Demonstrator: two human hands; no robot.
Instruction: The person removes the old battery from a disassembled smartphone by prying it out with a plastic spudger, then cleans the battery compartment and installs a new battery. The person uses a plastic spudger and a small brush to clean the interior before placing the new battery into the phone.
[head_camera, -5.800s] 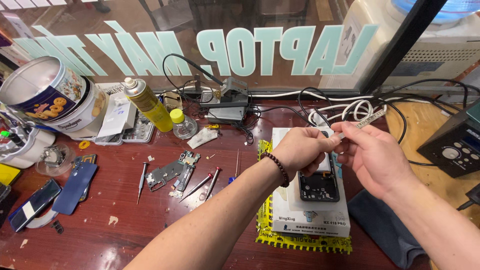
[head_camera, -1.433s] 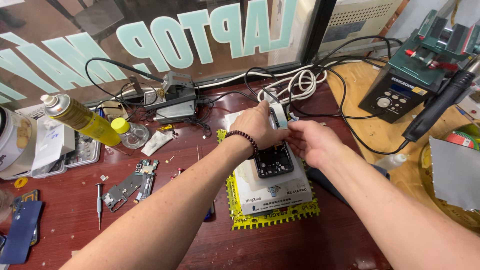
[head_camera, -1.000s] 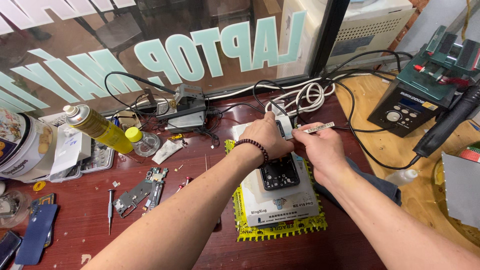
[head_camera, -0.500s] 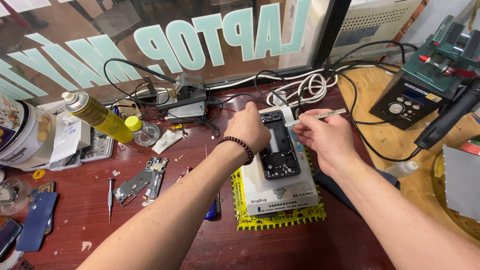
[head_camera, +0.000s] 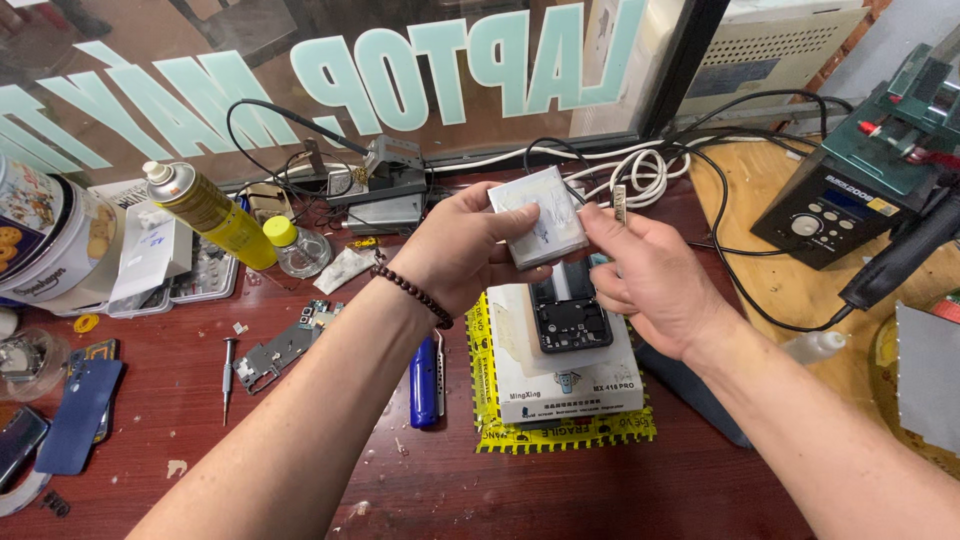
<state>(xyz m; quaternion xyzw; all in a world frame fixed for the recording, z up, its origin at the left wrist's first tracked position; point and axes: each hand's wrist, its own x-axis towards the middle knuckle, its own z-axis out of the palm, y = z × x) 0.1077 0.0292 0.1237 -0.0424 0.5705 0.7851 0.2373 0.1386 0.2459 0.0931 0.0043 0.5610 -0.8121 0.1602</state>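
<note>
The white pad (head_camera: 538, 215) is lifted above the phone (head_camera: 570, 315), pinched in the left hand (head_camera: 465, 250); the right hand (head_camera: 645, 275) grips its right edge and tweezers (head_camera: 620, 203); the phone lies open on the white block (head_camera: 565, 365), unassembled, parts (head_camera: 280, 345) loose beside it.

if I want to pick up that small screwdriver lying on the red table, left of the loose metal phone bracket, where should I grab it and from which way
Take the small screwdriver by the middle of its thin shaft, coming straight down from above. It lies flat on the dark red wooden table, running near to far, with bare wood on either side, so thumb and finger could probably close across it from left and right. The grey metal bracket lies just right.
</note>
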